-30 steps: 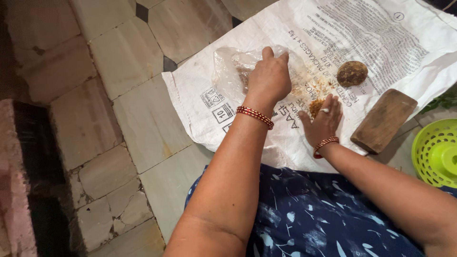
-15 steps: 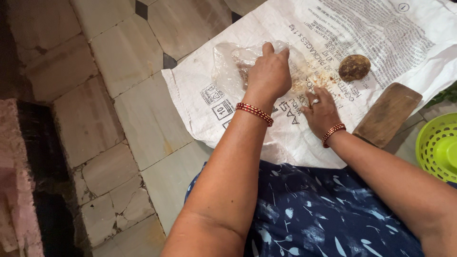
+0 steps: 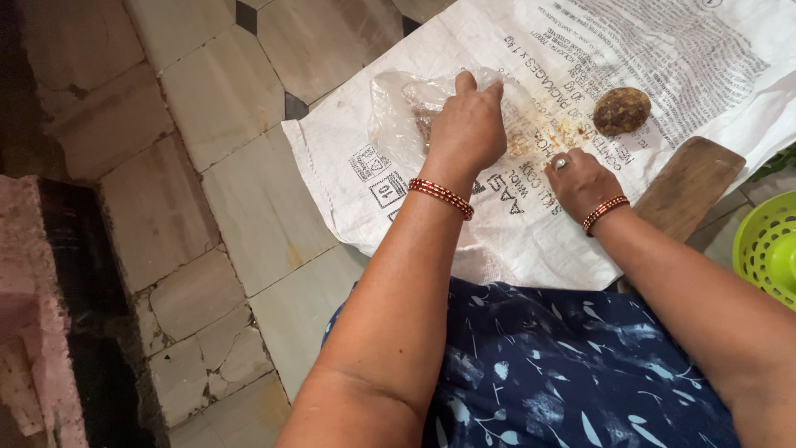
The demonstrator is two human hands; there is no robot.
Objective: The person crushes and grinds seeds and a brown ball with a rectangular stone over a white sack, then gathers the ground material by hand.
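A white woven sack (image 3: 663, 58) with dark printing lies flat on the tiled floor. My left hand (image 3: 467, 129) grips a crumpled clear plastic bag (image 3: 398, 116) on the sack. My right hand (image 3: 580, 178), wearing a ring and a red bangle, rests knuckles-up on the sack beside scattered yellowish crumbs (image 3: 547, 133). Its fingers are curled under and what they hold is hidden. A brown round lump (image 3: 622, 110) sits on the sack just beyond my right hand.
A flat wooden board (image 3: 688, 187) lies at the sack's right edge. A green plastic basket (image 3: 767, 249) stands at the far right. Pale stone tiles (image 3: 215, 191) cover the floor, and a dark gap with a pinkish block (image 3: 33, 315) is at the left.
My right hand has slid left and nearer to me across the sack, away from the brown lump. My left hand has stayed on the plastic bag.
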